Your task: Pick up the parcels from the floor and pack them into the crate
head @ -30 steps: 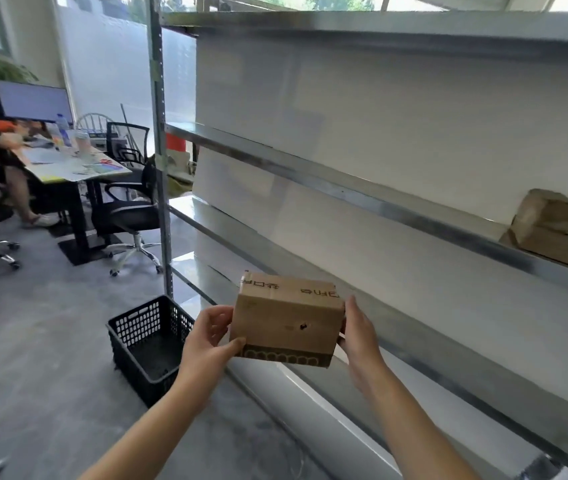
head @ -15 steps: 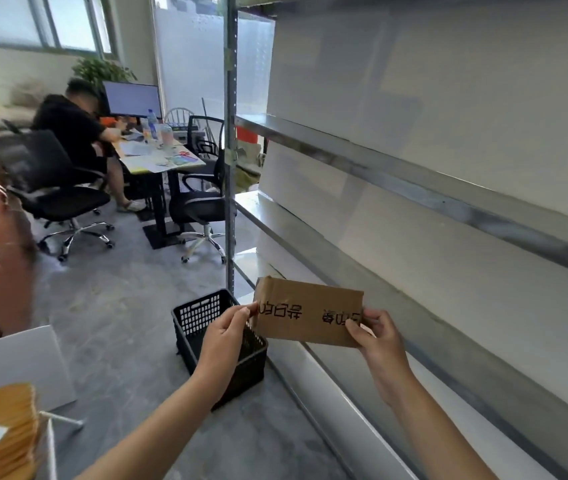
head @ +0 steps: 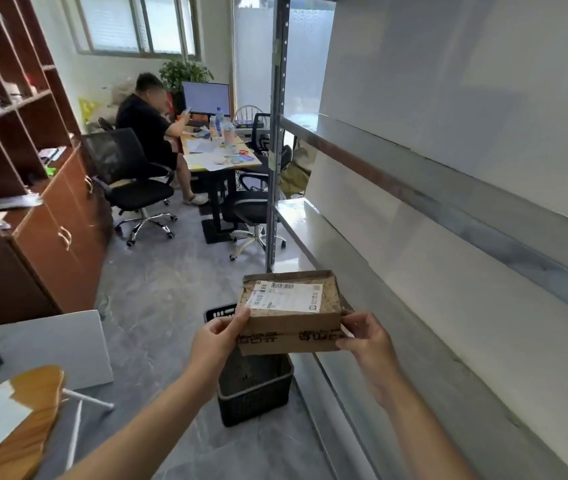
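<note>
Cardboard, brown and scuffed: the parcel [head: 289, 317] sits between my two hands, held in the air directly above the black crate [head: 255, 396] on the grey floor [head: 158, 306]. My left hand [head: 218, 337] grips its left end. The thumb lies on the top face just beside the corner of the white label, and the other fingers curl underneath where I cannot see them. My right hand [head: 367, 337] pinches the right end, thumb along the top edge and fingers [head: 352, 332] bent round the side. Both grips are narrow and closed on the box.

The white shipping label [head: 284, 297] on top carries barcodes and lines of print too small to read. A printed band [head: 289, 336] runs across the front face with black characters, upside down to me and not legible.

The crate is mostly covered. The parcel and my left hand hide its middle, leaving a strip of far rim above my left thumb and the near wall below the box. Its inside is dim and hard to make out. Just beside the crate stands the metal rack [head: 483, 230], cut off at the right edge of the view.
</note>
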Action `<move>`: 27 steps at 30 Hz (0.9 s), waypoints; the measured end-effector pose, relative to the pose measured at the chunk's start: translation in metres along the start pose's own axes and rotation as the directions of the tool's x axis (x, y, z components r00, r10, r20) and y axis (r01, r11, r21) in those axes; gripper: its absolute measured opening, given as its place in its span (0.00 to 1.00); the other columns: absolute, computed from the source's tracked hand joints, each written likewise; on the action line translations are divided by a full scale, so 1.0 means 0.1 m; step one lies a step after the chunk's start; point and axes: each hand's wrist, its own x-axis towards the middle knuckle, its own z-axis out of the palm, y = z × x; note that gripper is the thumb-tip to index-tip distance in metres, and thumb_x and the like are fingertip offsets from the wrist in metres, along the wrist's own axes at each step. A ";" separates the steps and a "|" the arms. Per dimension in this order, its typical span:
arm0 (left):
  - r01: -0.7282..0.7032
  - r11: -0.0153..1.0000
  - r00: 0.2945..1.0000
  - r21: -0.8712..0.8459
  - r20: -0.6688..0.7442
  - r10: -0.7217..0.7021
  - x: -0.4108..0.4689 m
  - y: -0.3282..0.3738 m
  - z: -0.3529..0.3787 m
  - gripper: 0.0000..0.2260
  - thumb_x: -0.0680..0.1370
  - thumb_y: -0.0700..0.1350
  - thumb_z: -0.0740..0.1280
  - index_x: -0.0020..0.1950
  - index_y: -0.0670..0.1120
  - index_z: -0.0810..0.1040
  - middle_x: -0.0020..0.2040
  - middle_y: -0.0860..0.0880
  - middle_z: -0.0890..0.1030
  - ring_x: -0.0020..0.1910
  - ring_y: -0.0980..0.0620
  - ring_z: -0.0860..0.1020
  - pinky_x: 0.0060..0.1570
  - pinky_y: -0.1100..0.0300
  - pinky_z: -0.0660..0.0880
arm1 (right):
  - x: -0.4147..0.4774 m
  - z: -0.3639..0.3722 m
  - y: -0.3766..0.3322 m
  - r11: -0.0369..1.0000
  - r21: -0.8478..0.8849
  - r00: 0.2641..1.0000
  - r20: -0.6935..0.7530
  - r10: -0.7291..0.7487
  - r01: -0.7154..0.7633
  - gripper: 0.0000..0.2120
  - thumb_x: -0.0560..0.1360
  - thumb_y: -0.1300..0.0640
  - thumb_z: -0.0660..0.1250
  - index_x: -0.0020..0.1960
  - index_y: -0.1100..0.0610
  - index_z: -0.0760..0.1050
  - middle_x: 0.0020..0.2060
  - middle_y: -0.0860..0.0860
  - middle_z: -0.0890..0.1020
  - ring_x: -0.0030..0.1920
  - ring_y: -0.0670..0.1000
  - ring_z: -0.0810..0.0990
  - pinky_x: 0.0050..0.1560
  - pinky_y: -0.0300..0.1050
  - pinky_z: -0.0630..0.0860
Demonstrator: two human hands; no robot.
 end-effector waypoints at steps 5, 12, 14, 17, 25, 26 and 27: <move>-0.104 0.994 0.995 0.020 -0.003 0.104 0.41 0.04 -0.01 0.19 0.70 0.59 0.72 0.54 0.49 0.80 0.48 0.50 0.84 0.50 0.51 0.82 0.51 0.55 0.78 | 0.49 0.12 -0.02 0.994 0.099 0.999 -0.002 0.043 -0.043 0.15 0.80 0.68 0.60 0.62 0.56 0.75 0.44 0.54 0.84 0.49 0.51 0.83 0.48 0.45 0.81; -0.167 0.986 0.986 -0.020 -0.020 0.166 1.37 0.16 -0.22 0.12 0.75 0.53 0.71 0.56 0.49 0.80 0.49 0.50 0.85 0.53 0.53 0.82 0.59 0.54 0.76 | 1.39 0.59 0.04 0.988 0.021 0.984 0.093 0.150 -0.152 0.16 0.80 0.48 0.61 0.67 0.41 0.72 0.47 0.52 0.84 0.51 0.53 0.83 0.47 0.51 0.81; -0.186 0.982 0.982 -0.010 -0.002 0.186 1.74 0.24 -0.26 0.10 0.77 0.47 0.69 0.57 0.47 0.79 0.49 0.50 0.85 0.50 0.57 0.82 0.51 0.65 0.77 | 1.72 0.76 0.11 0.981 0.058 0.978 0.107 0.180 -0.187 0.15 0.82 0.51 0.59 0.67 0.41 0.72 0.52 0.52 0.84 0.53 0.52 0.82 0.49 0.51 0.80; -0.212 0.977 0.976 0.031 0.052 0.210 2.39 0.40 -0.37 0.11 0.78 0.44 0.68 0.59 0.44 0.79 0.50 0.49 0.84 0.48 0.60 0.82 0.45 0.71 0.75 | 2.24 1.02 0.25 0.962 0.135 0.970 0.082 0.230 -0.239 0.15 0.83 0.53 0.58 0.68 0.44 0.71 0.57 0.54 0.83 0.55 0.54 0.81 0.52 0.54 0.79; -0.194 0.966 0.979 0.174 0.103 0.178 4.13 0.42 -0.75 0.13 0.79 0.46 0.67 0.62 0.46 0.80 0.54 0.51 0.84 0.54 0.59 0.81 0.56 0.64 0.76 | 3.41 1.82 0.65 0.867 0.322 0.923 0.071 0.379 -0.381 0.12 0.83 0.57 0.56 0.66 0.52 0.68 0.58 0.62 0.80 0.57 0.60 0.79 0.58 0.55 0.77; -0.182 0.966 0.981 0.181 0.102 0.166 4.31 0.39 -0.76 0.13 0.79 0.46 0.67 0.63 0.46 0.80 0.55 0.51 0.84 0.55 0.58 0.81 0.58 0.63 0.75 | 3.50 1.90 0.72 0.847 0.340 0.910 0.076 0.408 -0.409 0.11 0.83 0.58 0.57 0.65 0.53 0.67 0.58 0.62 0.80 0.57 0.60 0.79 0.57 0.54 0.77; -0.164 0.970 0.984 0.179 0.101 0.148 4.47 0.36 -0.77 0.13 0.79 0.45 0.66 0.63 0.46 0.80 0.57 0.50 0.83 0.57 0.57 0.80 0.60 0.63 0.75 | 3.57 1.96 0.80 0.830 0.348 0.896 0.081 0.436 -0.435 0.11 0.83 0.59 0.58 0.64 0.52 0.66 0.59 0.63 0.79 0.57 0.60 0.80 0.58 0.54 0.77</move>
